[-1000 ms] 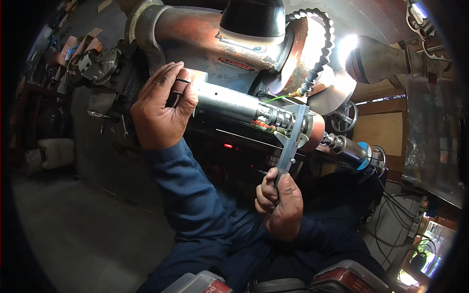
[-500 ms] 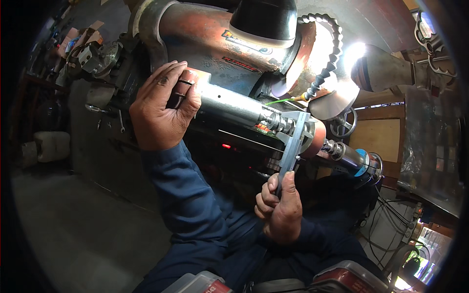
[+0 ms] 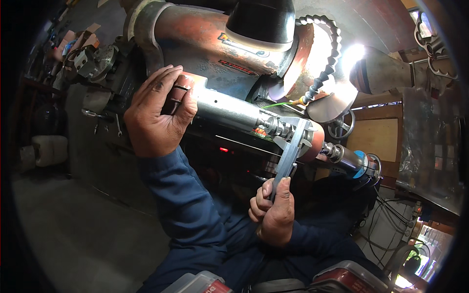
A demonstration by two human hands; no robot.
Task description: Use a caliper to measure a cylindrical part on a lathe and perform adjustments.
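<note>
My left hand [image 3: 159,115] is curled round a reddish-brown rounded knob [image 3: 181,88] at the left end of a grey metal cylinder [image 3: 232,104]. Its fingers lie over the far side, the thumb on the near side. My right hand [image 3: 274,210] is closed round the lower beam of a metal vernier caliper [image 3: 289,155], held upright and tilted. The caliper's jaws reach up to a stepped metal shaft [image 3: 277,128], just left of a reddish wheel [image 3: 312,141]. Whether the jaws touch the shaft, I cannot tell.
A large worn red-and-grey machine [image 3: 195,29] stands behind, with a black lamp shade [image 3: 261,24] above. A segmented black coolant hose [image 3: 332,58] curves down near the wheel. Wrenches [image 3: 118,126] hang at the left. A handwheel [image 3: 343,124] sits at the right.
My right hand and the caliper have shifted slightly down and left, toward me. My left hand keeps its hold on the knob. The whole view has shifted a little.
</note>
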